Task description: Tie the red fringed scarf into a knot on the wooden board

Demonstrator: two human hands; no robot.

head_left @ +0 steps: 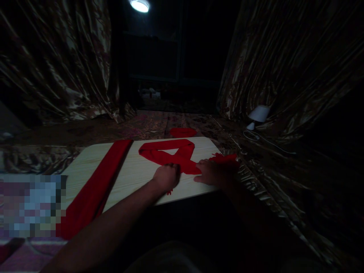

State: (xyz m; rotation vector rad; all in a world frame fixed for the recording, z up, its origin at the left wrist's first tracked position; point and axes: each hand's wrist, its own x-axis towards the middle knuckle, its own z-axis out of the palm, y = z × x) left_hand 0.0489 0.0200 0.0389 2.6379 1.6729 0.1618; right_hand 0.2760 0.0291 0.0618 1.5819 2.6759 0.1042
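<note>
A red scarf [184, 161] lies in a loop on a pale wood-grain tabletop [136, 174], its bands crossing near my hands. My left hand [167, 177] is closed around one end of it, and a bit of red fringe shows below the fist. Over the other band rests my right hand [210, 171], its fingers stretched out and the thumb apart on the board. Past that hand, the scarf's fringed end spreads over the right edge. To the left, a long folded red cloth [99, 182] lies across the tabletop and extends past its near edge.
Another red piece [183, 132] lies just beyond the tabletop's far edge. A small white lamp [259, 113] with a cord stands at the right on patterned fabric. Patterned curtains [270, 57] hang on both sides of a dark window. At lower left is a pixelated area.
</note>
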